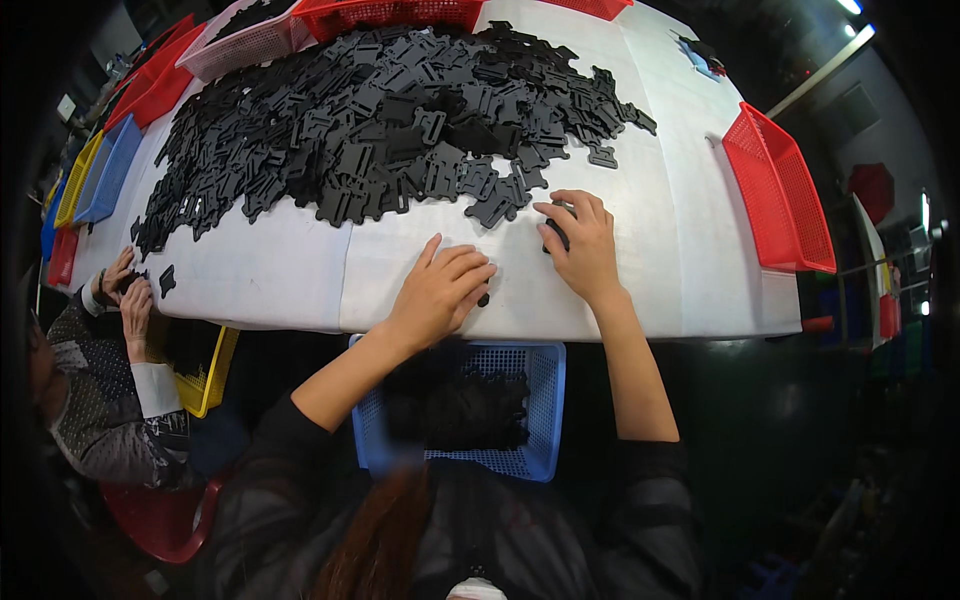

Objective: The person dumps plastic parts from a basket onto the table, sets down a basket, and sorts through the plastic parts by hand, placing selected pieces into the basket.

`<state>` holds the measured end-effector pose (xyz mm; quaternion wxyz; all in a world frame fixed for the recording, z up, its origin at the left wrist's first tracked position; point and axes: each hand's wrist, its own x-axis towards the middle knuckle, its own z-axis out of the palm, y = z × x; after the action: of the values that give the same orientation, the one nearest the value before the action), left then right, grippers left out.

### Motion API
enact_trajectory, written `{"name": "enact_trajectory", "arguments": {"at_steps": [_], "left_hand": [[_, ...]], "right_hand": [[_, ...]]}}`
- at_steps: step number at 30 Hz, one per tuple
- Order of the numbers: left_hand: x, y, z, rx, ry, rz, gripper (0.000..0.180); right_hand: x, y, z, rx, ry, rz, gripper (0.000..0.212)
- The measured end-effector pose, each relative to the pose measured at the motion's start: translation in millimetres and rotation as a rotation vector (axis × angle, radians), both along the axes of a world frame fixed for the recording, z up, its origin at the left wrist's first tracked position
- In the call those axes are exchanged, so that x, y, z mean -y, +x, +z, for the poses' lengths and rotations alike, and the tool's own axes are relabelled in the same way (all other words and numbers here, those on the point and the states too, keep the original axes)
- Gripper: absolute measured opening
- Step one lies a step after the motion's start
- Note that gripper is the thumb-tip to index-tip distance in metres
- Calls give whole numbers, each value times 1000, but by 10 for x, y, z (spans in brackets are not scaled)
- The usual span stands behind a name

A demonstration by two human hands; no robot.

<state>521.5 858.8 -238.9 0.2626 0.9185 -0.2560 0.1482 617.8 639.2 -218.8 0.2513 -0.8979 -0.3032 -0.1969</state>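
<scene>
A big pile of flat black plastic pieces, many with slots and notched edges, spreads over the white-covered table. My left hand is low over the table near its front edge. A small black plastic piece shows at its thumb and index finger, mostly covered by them. To the right and farther in, my right hand curls its thumb and fingers round another black plastic piece. That piece's outline is partly hidden. The nearest loose pieces of the pile lie just left of my right hand.
Below the table edge, in front of me, a blue basket holds black pieces. Red baskets stand at the right and far edges. At left, a co-worker's hands handle black pieces beside a yellow basket and a blue basket.
</scene>
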Motion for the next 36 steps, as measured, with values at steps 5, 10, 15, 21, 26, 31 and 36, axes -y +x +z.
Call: {"name": "enact_trajectory", "arguments": {"at_steps": [5,10,15,21,26,31,36], "left_hand": [[86,444,48,135,-22,160,34],[-45,336,-62,75,184,165,35],[-193,-77,18,9,118,188,31],[-239,189,80,72,-33,151,37],[-73,298,100,13,54,62,52],[-86,343,97,-37,-33,61,41],[-159,389,47,135,30,133,26]], "right_hand": [[-269,20,-127,65,-55,-90,26],[-216,-161,-124,87,-234,-124,28],[-113,-364,30,-20,-224,-32,28],[-134,-249,2,89,-293,65,23],[-69,-199,24,125,-273,18,18],[-124,26,110,-134,-141,-44,17],[-342,203,-5,-43,-264,-26,23]]}}
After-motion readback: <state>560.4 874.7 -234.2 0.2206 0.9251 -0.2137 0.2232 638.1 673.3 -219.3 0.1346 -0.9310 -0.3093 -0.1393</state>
